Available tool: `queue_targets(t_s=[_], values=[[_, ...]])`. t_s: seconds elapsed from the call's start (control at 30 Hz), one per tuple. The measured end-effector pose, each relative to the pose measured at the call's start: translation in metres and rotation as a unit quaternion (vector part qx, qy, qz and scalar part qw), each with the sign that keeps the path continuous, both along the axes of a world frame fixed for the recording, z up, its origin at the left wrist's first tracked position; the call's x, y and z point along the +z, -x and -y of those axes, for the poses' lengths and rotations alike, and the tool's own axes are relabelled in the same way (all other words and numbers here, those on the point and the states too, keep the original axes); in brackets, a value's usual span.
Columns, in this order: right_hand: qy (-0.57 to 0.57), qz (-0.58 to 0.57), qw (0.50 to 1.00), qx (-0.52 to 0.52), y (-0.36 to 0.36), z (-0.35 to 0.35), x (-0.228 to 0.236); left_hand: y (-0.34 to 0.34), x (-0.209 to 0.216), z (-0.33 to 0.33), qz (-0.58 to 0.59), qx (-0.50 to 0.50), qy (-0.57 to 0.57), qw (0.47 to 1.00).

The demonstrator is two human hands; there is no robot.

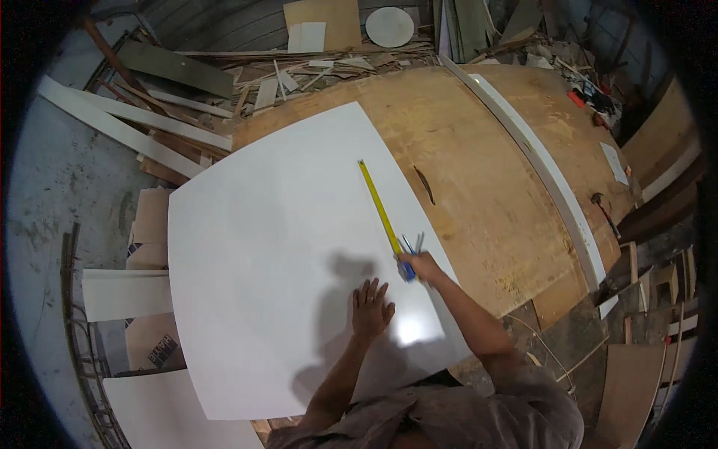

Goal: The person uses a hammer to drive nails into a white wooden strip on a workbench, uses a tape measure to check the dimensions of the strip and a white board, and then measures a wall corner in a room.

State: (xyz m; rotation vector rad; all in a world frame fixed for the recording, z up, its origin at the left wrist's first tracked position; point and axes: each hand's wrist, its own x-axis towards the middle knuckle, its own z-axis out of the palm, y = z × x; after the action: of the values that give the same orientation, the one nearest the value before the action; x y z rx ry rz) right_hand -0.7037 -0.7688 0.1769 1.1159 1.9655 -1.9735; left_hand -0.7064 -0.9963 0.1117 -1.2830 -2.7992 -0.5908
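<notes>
A large white panel (254, 247) lies flat on the wooden worktable in front of me. My right hand (421, 266) is closed around a tape measure (406, 271) with a blue case, near the panel's right side. Its yellow blade (378, 206) runs out across the white surface, away from me. A thin pen-like stick (408, 243) pokes up from the same hand; its exact kind is hard to make out. My left hand (370, 310) rests flat on the panel with fingers spread, just left of the tape measure, holding nothing.
Bare plywood (479, 187) of the worktable extends to the right, with a long white-edged board (535, 153) across it. A hammer (604, 213) lies at the right edge. Wood offcuts (299, 82) crowd the far side. White boards (127, 295) and cardboard stand at the left.
</notes>
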Motion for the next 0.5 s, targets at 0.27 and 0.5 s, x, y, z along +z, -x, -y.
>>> queue_targets(t_s=[0.27, 0.5], values=[[0.008, -0.072, 0.997, 0.01, 0.295, -0.08, -0.064, 0.005, 0.021, 0.003, 0.082, 0.052, 0.067, 0.993], [0.068, -0.105, 0.992, -0.033, 0.322, -0.1, -0.042, 0.008, 0.015, -0.001, 0.089, 0.046, 0.044, 0.994]])
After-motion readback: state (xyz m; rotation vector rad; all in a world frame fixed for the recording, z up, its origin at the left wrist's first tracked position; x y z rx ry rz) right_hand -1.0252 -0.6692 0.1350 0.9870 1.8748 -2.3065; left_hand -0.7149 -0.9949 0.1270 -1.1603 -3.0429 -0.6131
